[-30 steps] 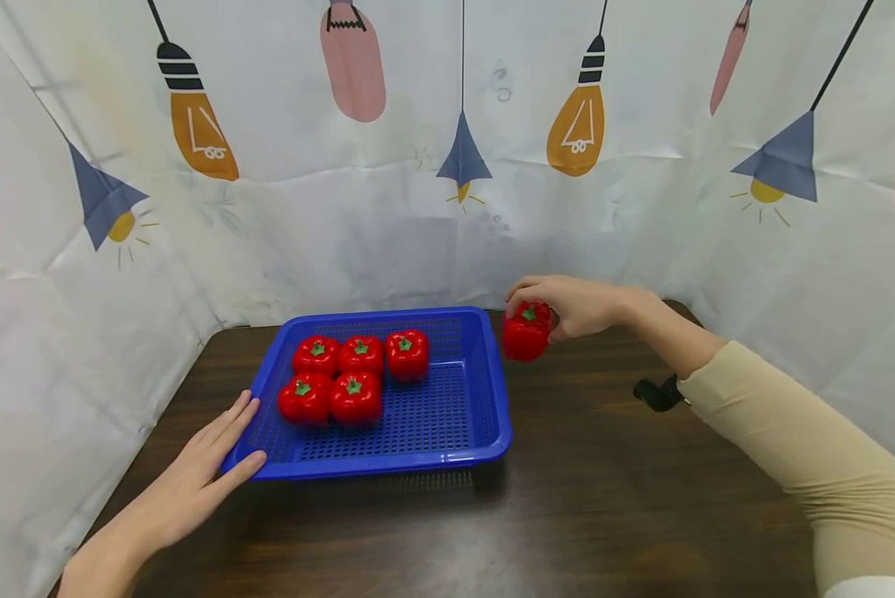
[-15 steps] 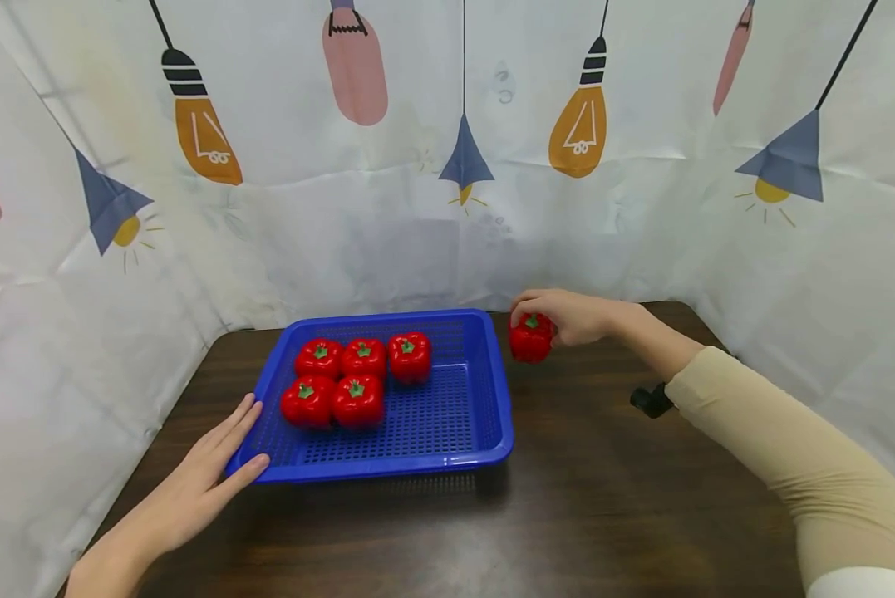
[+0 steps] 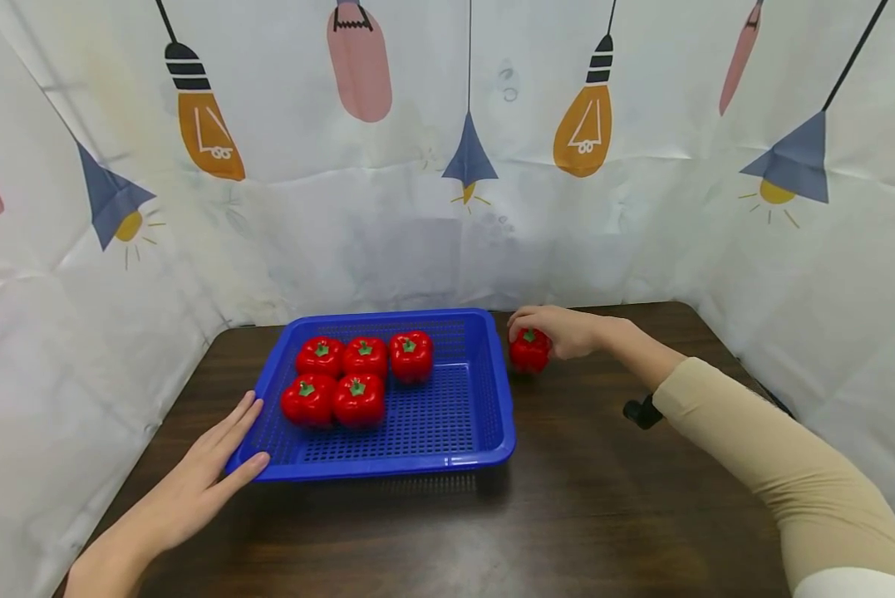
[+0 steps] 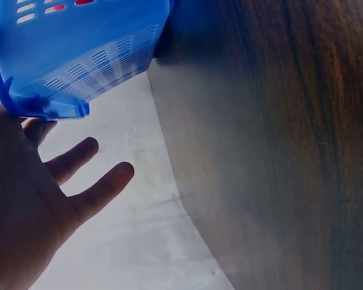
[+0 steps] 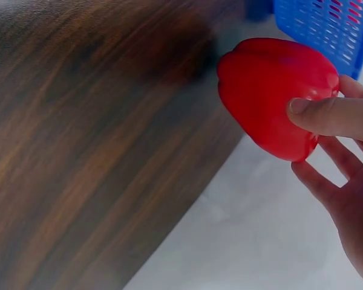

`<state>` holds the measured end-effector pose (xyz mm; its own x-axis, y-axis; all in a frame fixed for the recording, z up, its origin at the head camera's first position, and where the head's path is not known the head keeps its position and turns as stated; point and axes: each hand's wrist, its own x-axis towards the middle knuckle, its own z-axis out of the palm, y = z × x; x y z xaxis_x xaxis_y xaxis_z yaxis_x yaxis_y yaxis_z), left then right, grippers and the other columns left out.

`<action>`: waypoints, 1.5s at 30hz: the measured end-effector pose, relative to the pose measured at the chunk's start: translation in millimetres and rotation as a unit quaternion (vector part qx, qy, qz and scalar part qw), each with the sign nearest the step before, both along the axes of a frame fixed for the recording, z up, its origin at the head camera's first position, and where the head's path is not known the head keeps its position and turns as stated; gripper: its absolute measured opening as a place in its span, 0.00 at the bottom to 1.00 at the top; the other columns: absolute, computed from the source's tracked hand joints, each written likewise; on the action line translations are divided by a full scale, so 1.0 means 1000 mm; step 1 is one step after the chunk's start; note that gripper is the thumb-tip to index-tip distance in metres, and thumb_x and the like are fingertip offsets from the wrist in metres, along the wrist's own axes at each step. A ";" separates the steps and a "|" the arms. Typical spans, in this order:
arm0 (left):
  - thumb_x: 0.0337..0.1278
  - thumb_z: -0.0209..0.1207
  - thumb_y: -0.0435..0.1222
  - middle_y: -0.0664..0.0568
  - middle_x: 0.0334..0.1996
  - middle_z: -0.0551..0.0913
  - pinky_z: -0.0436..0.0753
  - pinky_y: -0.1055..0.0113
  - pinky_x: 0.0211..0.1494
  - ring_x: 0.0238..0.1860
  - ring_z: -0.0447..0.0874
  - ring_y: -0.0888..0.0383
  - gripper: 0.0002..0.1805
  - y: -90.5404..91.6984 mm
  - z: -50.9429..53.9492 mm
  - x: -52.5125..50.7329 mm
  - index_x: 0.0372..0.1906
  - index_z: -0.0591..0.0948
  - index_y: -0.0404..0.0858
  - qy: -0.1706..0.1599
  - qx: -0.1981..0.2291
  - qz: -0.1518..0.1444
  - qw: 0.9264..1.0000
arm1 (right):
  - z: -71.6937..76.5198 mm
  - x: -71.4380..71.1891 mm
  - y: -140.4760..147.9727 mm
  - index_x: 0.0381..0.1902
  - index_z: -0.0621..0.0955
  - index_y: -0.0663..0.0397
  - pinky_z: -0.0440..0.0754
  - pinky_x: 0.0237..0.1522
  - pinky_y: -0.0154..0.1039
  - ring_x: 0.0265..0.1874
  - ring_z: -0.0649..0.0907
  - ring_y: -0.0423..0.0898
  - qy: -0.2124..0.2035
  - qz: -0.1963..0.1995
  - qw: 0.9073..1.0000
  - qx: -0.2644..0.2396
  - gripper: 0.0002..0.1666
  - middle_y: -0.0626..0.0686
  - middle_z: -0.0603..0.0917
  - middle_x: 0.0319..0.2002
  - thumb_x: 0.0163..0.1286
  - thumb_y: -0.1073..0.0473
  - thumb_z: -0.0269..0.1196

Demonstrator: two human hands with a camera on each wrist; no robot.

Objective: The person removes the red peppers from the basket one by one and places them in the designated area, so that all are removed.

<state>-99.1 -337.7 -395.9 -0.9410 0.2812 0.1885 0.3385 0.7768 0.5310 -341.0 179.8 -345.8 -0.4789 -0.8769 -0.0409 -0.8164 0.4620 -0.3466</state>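
A red bell pepper [image 3: 528, 352] is gripped from above by the right hand [image 3: 563, 330], just right of the blue basket [image 3: 447, 465]. In the right wrist view, thumb and fingers pinch the top end of the pepper [image 5: 272, 96]; its lower end points toward the table. Several red peppers [image 3: 359, 401] sit in the basket's left and middle part. With fingers straight and spread, the left hand [image 3: 193, 490] rests on the basket's left rim. The left wrist view has that hand [image 4: 42, 187] beside the basket wall [image 4: 78, 48].
The basket stands on a dark wooden table [image 3: 626, 490]. A small black object [image 3: 643, 412] is by the right forearm. Behind the table and along its sides hangs a white printed curtain [image 3: 387, 241].
The right hand has lowered with the pepper toward the table, to the right of the basket. The left hand stays at the basket's rim.
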 end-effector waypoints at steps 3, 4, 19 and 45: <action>0.76 0.56 0.41 0.44 0.83 0.45 0.45 0.27 0.70 0.77 0.45 0.29 0.40 0.001 0.000 0.001 0.84 0.52 0.45 0.001 0.001 0.000 1.000 | -0.003 0.001 0.001 0.56 0.79 0.57 0.75 0.63 0.57 0.69 0.71 0.62 -0.009 -0.007 1.000 0.004 0.33 0.60 0.73 0.68 0.53 0.83 0.66; 0.76 0.56 0.41 0.44 0.83 0.45 0.45 0.26 0.70 0.77 0.45 0.29 0.40 0.001 0.000 0.002 0.84 0.52 0.45 -0.001 0.002 -0.001 1.000 | -0.004 0.002 0.001 0.56 0.79 0.57 0.74 0.63 0.57 0.69 0.70 0.62 -0.010 -0.007 1.000 0.005 0.33 0.60 0.73 0.68 0.53 0.83 0.66; 0.76 0.56 0.41 0.45 0.83 0.45 0.46 0.25 0.69 0.76 0.46 0.28 0.40 0.001 0.001 0.008 0.84 0.51 0.46 -0.008 0.006 0.002 1.000 | -0.012 0.002 0.004 0.57 0.79 0.55 0.72 0.65 0.59 0.71 0.68 0.63 -0.007 -0.012 1.000 0.003 0.34 0.62 0.70 0.71 0.54 0.84 0.65; 0.77 0.55 0.42 0.46 0.83 0.43 0.46 0.24 0.68 0.77 0.45 0.28 0.40 0.000 -0.001 0.006 0.84 0.50 0.47 -0.014 0.008 0.003 1.000 | 0.033 0.001 -0.013 0.62 0.78 0.57 0.70 0.67 0.59 0.69 0.71 0.60 0.009 -0.009 0.999 -0.035 0.32 0.59 0.74 0.68 0.60 0.73 0.73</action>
<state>-92.7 -337.5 -397.0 -0.9476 0.2727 0.1666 0.3188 0.7700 0.5528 -340.2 166.8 -313.0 -0.4949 -0.8685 0.0287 -0.8148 0.4523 -0.3627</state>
